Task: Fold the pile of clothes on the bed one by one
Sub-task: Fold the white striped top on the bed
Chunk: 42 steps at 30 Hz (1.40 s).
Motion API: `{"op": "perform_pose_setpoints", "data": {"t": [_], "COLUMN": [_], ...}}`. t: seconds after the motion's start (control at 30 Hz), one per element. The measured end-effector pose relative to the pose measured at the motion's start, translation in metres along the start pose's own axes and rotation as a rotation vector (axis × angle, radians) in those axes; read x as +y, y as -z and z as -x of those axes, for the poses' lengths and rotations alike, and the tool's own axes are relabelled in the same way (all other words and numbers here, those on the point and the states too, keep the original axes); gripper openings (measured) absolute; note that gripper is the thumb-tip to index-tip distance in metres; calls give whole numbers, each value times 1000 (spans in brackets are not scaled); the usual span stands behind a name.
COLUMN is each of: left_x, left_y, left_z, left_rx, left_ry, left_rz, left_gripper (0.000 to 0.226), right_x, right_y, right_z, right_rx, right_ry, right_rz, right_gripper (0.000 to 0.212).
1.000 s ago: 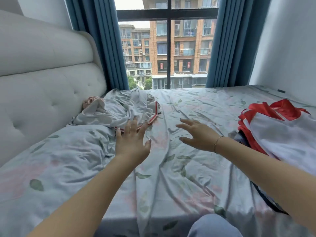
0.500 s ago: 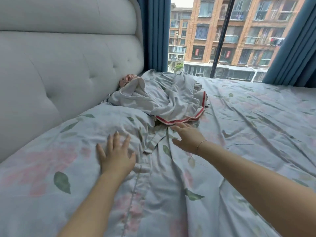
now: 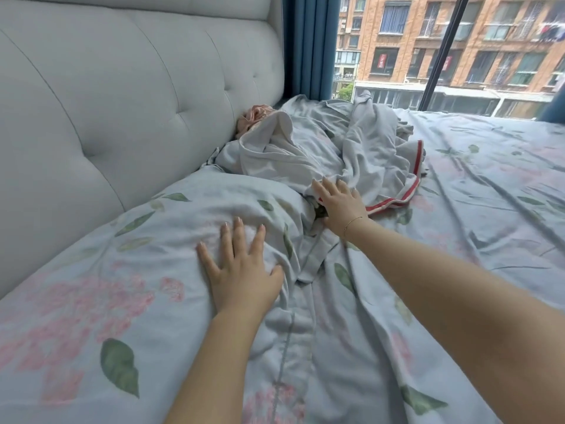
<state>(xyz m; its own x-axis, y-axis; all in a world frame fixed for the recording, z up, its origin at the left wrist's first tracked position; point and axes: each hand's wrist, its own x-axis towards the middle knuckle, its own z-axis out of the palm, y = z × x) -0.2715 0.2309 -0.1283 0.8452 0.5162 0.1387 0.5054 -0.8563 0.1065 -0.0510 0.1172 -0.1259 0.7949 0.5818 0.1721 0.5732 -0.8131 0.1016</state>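
**Soft bedding, a crumpled garment, two flat hands**

Quilted and button-tufted, the pale grey headboard (image 3: 122, 96) rises along the left side of the bed (image 3: 474, 209), whose thin cotton sheet is printed with green leaves and pink blossoms and creased into long ridges. A plump pillow (image 3: 128, 270) in the same print lies against the headboard. Beyond it sits the pile of clothes (image 3: 351, 148): a limp, light grey garment with a red-and-white striped hem, bunched in loose folds, with a scrap of pink fabric (image 3: 256, 116) tucked behind it. The left hand (image 3: 241, 270) rests flat on the pillow, fingers spread and straight, grasping nothing. The right hand (image 3: 339, 203), a fine bracelet at its wrist, lies with extended fingers on the near edge of the grey garment. Blue curtains (image 3: 308, 44) frame a window facing brick apartment blocks.
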Motion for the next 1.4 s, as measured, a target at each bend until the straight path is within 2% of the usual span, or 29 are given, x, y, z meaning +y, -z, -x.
{"op": "perform_pose_setpoints", "data": {"t": [0.07,0.13,0.3,0.4,0.53,0.6,0.7,0.8,0.87,0.97,1.07,1.13,1.17,1.2,1.23,1.3,1.33,1.4], "left_x": [1,2,5,4,7,14,31,47,55,68,79,83,84,85,85,83,80,72], "left_y": [-1,-1,4,11,32,45,59,58,53,48,52,52,53,56,62,76,84,100], "left_z": [-1,-1,0,-2,1,11,34,51,58,74,90,102,109,116,124,137,142,151], "left_rx": [6,22,-4,-52,-73,-52,-76,-82,-72,-8,-115,-159,-186,-222,-258,-319,-356,-418], "left_ry": [7,15,13,12,-11,-88,-277,-444,-463,-505,-469,-544,-564,-564,-553,-533,-530,-505], "left_rz": [1,3,14,95,358,579,861,820,797,842,995,993,1012,1056,1118,1226,1280,1381], "left_gripper": [75,75,76,76,77,81,92,90,86,74,65,40,28,21,19,30,39,41], "right_x": [-4,-5,11,33,44,39,25,11,5,4,2,8,13,19,25,35,38,42], "right_y": [-10,-14,19,53,99,117,142,160,167,172,179,178,176,175,174,172,174,171], "right_z": [-9,-14,4,41,103,134,182,224,249,284,311,319,322,324,324,328,330,332], "right_rx": [46,125,323,392,417,372,273,140,95,36,-50,-9,23,62,111,239,286,319], "right_ry": [-35,-55,-224,-333,-401,-418,-380,-352,-392,-503,-494,-510,-524,-548,-564,-641,-663,-669], "right_rz": [1,-98,-781,-1113,-1341,-1418,-1577,-1726,-1851,-1982,-1987,-2058,-2117,-2148,-2194,-2233,-2252,-2266], "right_gripper": [56,31,12,21,18,25,22,22,10,10,17,34,33,22,11,32,32,11]}}
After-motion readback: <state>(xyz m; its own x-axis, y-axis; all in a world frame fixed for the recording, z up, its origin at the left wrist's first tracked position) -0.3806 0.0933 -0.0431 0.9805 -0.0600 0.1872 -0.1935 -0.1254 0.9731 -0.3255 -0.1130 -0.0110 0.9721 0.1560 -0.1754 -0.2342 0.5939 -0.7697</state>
